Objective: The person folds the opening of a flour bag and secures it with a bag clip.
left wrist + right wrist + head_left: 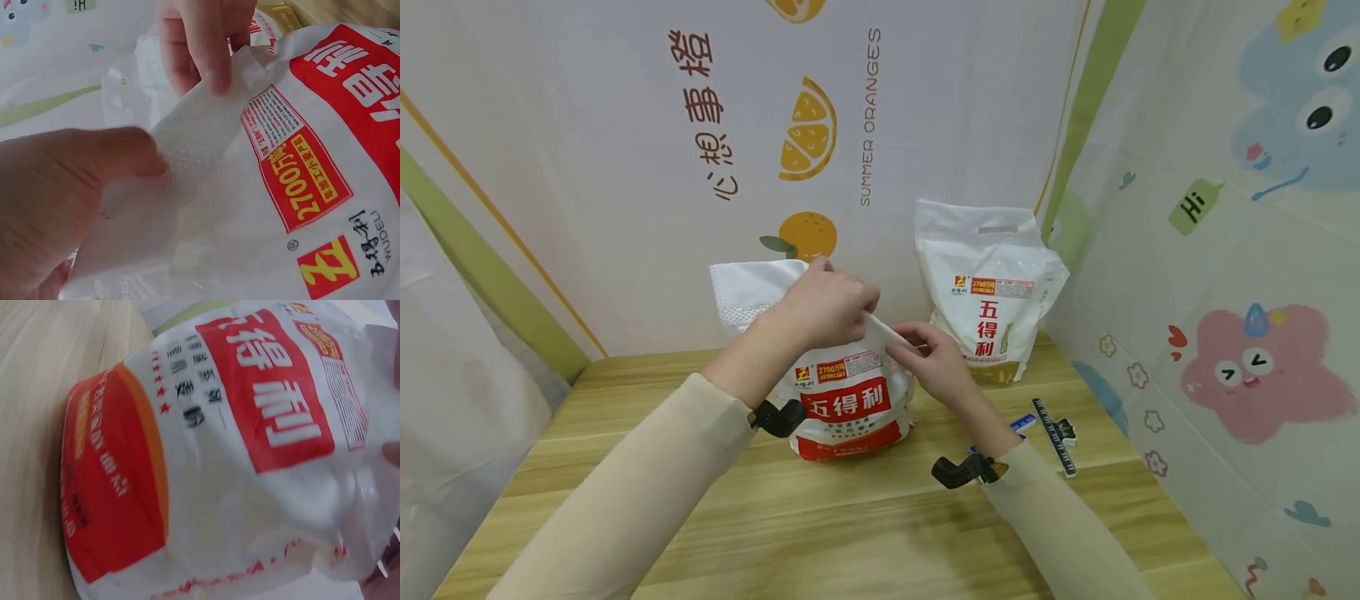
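Note:
A white flour bag with red label bands [850, 404] stands upright on the table. My left hand [827, 304] pinches its top edge, where the white plastic is folded over. In the left wrist view the left thumb [134, 153] presses on the dimpled strip of the bag's top. At the right end of that edge, my right hand [936, 358] pinches the plastic between thumb and fingers. The right wrist view shows the bag's front [212, 487] close up, with a fingertip [392, 453] at the frame's right border. The fingers behind the plastic are hidden.
A second white flour bag [985, 283] with a handle slot stands behind to the right. A black clip with a piano-key pattern [1056, 437] lies on the wooden table [760, 533], beside a blue clip [1023, 423] partly covered by the right arm. Printed cloths hang behind and alongside.

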The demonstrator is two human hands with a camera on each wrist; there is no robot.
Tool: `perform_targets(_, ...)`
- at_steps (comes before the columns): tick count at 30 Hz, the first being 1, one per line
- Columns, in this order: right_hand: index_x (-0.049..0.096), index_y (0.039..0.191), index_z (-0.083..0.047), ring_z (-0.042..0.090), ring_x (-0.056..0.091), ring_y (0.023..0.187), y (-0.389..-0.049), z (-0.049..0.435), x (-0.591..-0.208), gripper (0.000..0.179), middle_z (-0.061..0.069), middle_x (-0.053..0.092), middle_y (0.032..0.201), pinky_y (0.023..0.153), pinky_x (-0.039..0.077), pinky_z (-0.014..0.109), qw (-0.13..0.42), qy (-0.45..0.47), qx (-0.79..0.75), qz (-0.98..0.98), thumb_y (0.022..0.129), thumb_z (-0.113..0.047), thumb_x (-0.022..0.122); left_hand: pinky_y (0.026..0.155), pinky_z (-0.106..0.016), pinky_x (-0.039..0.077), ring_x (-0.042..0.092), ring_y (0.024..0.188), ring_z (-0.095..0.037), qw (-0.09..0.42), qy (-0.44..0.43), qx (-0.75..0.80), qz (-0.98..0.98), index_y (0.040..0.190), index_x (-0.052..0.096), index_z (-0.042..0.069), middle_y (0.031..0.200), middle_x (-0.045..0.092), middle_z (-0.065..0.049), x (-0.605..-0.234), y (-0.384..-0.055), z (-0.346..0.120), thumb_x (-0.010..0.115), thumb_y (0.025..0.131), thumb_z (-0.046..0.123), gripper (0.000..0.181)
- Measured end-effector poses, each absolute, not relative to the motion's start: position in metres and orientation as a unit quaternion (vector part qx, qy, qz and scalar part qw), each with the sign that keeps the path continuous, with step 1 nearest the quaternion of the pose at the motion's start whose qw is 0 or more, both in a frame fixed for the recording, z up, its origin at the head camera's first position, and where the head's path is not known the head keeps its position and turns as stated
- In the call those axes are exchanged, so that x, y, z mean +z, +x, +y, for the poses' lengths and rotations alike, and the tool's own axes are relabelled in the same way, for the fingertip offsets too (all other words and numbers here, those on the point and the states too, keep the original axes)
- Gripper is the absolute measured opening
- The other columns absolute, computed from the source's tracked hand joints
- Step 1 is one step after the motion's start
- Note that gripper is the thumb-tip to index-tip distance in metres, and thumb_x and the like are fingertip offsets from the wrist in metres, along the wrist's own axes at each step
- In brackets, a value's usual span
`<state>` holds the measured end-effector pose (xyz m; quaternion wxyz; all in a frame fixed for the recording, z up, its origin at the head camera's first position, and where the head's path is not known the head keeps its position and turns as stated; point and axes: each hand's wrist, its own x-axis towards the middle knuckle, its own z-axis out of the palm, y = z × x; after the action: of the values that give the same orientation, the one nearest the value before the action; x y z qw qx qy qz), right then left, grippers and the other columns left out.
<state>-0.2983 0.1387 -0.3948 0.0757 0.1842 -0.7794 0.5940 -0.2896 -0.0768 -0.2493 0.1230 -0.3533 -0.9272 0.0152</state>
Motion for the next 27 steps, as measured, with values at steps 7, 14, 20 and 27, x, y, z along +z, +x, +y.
perform_targets(7,0.077,0.115,0.001,0.013,0.07,0.096,-0.298,0.127,-0.39,0.016,0.02,0.078,0.111,0.084,0.058,0.022,0.113,0.173,0.59,-0.781,0.102,-0.008,0.077,0.103,-0.056,0.051,0.072,0.086,-0.024,0.131,-0.359,0.015,-0.924,0.094,0.082,0.017,0.088,0.081,0.001,-0.256,-0.292,-0.074,0.075,0.097,0.009,0.01)
perform_targets(14,0.081,0.108,0.0,0.012,0.07,0.09,-0.298,0.124,-0.392,0.011,0.019,0.079,0.105,0.08,0.058,0.02,0.147,0.164,0.584,-0.781,0.1,-0.006,0.079,0.092,-0.047,0.051,0.073,0.083,-0.022,0.156,-0.36,0.036,-0.919,0.092,0.084,0.019,0.089,0.082,0.002,-0.259,-0.292,-0.075,0.084,0.095,0.012,0.008)
perform_targets(20,0.08,0.114,-0.003,0.02,0.074,0.099,-0.297,0.123,-0.387,0.016,0.014,0.08,0.11,0.089,0.062,0.03,0.145,0.164,0.547,-0.808,0.101,-0.012,0.079,0.097,-0.051,0.051,0.075,0.087,-0.023,0.147,-0.349,0.028,-0.925,0.099,0.085,0.017,0.094,0.084,0.0,-0.255,-0.291,-0.079,0.082,0.097,0.015,0.005)
perform_targets(27,0.08,0.118,-0.006,0.025,0.075,0.101,-0.296,0.119,-0.381,0.019,0.012,0.079,0.112,0.091,0.063,0.034,0.175,0.195,0.535,-0.804,0.102,-0.015,0.078,0.101,-0.053,0.05,0.073,0.088,-0.024,0.151,-0.349,0.023,-0.925,0.099,0.085,0.016,0.093,0.083,-0.002,-0.247,-0.29,-0.085,0.077,0.096,0.013,0.008)
